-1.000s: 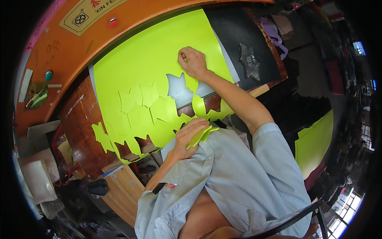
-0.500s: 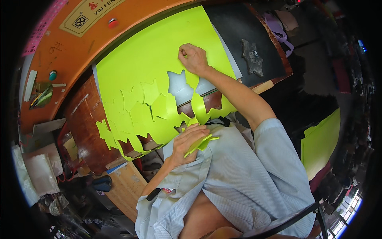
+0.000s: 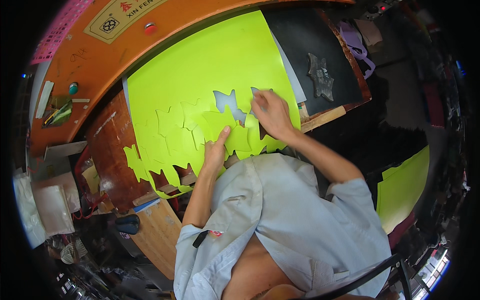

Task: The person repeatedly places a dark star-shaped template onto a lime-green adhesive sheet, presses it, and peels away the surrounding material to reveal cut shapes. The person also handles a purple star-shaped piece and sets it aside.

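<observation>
A large lime-green sheet (image 3: 200, 65) lies on the bench, with curved, pointed shapes cut along its near part. My left hand (image 3: 216, 155) is closed on lime-green cut pieces (image 3: 236, 139) at the sheet's near edge, thumb on top and fingers hidden underneath. Right of it, my right hand (image 3: 274, 116) is over the near right part of the sheet, beside a cut-out gap. Its fingers are curled and smeared by motion, so whether they grip anything does not show. Another gap (image 3: 225, 100) between the hands shows a pale surface beneath.
A dark metal cutting die (image 3: 320, 77) rests on the black board (image 3: 287, 35) to the right. Across the back runs an orange machine beam (image 3: 112, 52) with red and green buttons. More lime-green sheets (image 3: 404, 187) hang at the right. A wooden board (image 3: 155, 235) is at lower left.
My left hand has moved up from my shirt to the sheet's near edge, where its thumb presses cut pieces. My right hand has come down and right toward a gap.
</observation>
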The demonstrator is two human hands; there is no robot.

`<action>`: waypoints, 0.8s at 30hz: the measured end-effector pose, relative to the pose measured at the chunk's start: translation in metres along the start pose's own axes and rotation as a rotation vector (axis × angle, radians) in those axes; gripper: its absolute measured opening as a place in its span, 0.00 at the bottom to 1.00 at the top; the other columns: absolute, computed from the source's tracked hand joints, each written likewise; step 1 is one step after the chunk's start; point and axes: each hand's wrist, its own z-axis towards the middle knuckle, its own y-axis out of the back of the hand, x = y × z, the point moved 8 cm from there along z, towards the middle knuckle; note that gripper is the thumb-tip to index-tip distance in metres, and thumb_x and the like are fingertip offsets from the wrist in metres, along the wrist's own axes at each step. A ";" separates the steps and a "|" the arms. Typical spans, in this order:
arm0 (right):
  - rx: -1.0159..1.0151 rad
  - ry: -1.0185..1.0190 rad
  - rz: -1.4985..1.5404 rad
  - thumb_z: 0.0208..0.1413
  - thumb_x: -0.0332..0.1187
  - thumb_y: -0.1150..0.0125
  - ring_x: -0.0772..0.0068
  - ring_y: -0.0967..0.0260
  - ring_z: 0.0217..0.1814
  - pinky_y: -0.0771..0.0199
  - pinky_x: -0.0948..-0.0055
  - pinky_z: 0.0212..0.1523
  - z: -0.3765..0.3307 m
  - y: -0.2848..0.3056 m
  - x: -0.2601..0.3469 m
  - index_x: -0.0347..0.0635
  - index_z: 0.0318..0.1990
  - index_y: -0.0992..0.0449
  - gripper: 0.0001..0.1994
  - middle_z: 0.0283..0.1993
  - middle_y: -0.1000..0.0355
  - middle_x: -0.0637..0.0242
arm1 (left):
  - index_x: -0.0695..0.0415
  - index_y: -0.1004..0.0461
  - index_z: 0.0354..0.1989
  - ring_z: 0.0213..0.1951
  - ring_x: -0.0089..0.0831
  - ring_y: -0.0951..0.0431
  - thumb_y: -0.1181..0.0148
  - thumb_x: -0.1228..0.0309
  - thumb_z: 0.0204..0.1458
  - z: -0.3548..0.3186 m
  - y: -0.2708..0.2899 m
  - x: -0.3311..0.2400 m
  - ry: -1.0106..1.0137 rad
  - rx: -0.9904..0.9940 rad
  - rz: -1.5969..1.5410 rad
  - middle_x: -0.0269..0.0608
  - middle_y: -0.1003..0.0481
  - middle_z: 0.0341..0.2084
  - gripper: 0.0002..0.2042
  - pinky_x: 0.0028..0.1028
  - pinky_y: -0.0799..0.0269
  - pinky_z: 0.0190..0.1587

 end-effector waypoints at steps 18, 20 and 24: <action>0.324 -0.308 0.189 0.55 0.38 0.29 0.54 0.24 0.26 0.26 0.56 0.32 -0.071 -0.075 -0.069 0.29 0.38 0.18 0.16 0.28 0.22 0.45 | 0.66 0.21 0.51 0.45 0.29 0.20 0.33 0.68 0.63 -0.039 -0.029 -0.031 -0.143 -0.041 0.488 0.43 0.18 0.45 0.15 0.30 0.25 0.50; 0.331 -0.396 0.264 0.55 0.41 0.30 0.46 0.22 0.27 0.25 0.57 0.32 -0.078 -0.078 -0.073 0.29 0.33 0.19 0.18 0.28 0.24 0.40 | 0.67 0.21 0.50 0.45 0.29 0.20 0.33 0.71 0.63 -0.049 -0.032 -0.026 -0.148 -0.014 0.505 0.44 0.17 0.44 0.13 0.30 0.25 0.50; 0.300 -0.401 0.286 0.57 0.41 0.31 0.56 0.22 0.25 0.26 0.61 0.30 -0.075 -0.066 -0.061 0.30 0.34 0.18 0.18 0.25 0.23 0.45 | 0.66 0.21 0.53 0.48 0.31 0.19 0.35 0.76 0.63 -0.053 -0.047 -0.031 -0.379 0.254 0.614 0.43 0.18 0.48 0.12 0.32 0.25 0.54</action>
